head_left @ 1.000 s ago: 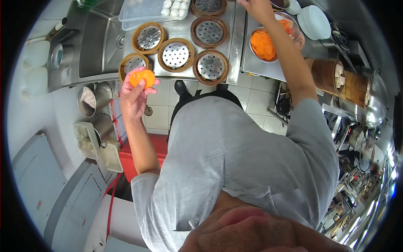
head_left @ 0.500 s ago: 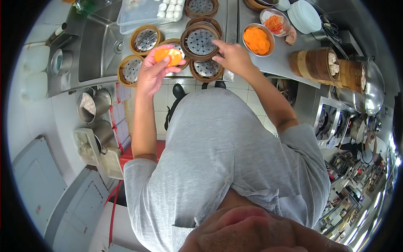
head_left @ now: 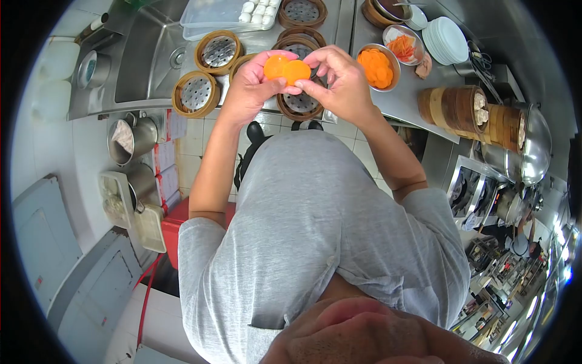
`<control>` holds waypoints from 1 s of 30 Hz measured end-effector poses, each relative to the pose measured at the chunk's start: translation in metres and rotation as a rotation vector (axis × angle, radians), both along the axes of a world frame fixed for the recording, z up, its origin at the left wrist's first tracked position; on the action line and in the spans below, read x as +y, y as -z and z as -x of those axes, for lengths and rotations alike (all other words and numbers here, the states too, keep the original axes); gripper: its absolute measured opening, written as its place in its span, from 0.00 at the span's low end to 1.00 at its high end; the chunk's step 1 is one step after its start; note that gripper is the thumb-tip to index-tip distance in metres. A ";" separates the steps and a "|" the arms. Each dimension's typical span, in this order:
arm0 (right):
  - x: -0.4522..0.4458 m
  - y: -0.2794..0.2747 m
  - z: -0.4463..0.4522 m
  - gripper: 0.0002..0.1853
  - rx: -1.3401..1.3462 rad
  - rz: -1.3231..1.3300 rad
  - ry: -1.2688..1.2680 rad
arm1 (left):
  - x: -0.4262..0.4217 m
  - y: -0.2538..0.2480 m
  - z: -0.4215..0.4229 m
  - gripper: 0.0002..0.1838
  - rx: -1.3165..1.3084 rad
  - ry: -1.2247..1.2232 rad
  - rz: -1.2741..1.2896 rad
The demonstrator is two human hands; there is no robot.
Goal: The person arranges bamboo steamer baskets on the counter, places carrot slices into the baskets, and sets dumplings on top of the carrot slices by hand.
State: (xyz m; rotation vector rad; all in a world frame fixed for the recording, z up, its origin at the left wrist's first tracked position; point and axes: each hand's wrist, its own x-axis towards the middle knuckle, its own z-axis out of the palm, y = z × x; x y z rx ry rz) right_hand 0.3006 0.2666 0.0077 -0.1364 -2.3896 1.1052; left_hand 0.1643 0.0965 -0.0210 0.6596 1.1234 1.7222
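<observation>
From my remote seat, I see overlapping orange slices (head_left: 296, 72) spread sideways between left hand (head_left: 247, 91) and right hand (head_left: 344, 85), both pinching them (the right at its nearer edge), above a steamer basket (head_left: 299, 103).

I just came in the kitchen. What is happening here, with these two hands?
A person holds thin orange slices over the metal counter. The left hand supports them, and the right hand has its thumb and a finger at the edge of one. Below and beside the hands stand round baskets with perforated metal plates. More orange slices lie in a metal bowl to the right.
</observation>
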 end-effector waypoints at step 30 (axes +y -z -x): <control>-0.008 0.011 0.009 0.07 0.151 0.725 -0.053 | -0.017 0.004 0.010 0.19 -0.186 -0.069 -0.086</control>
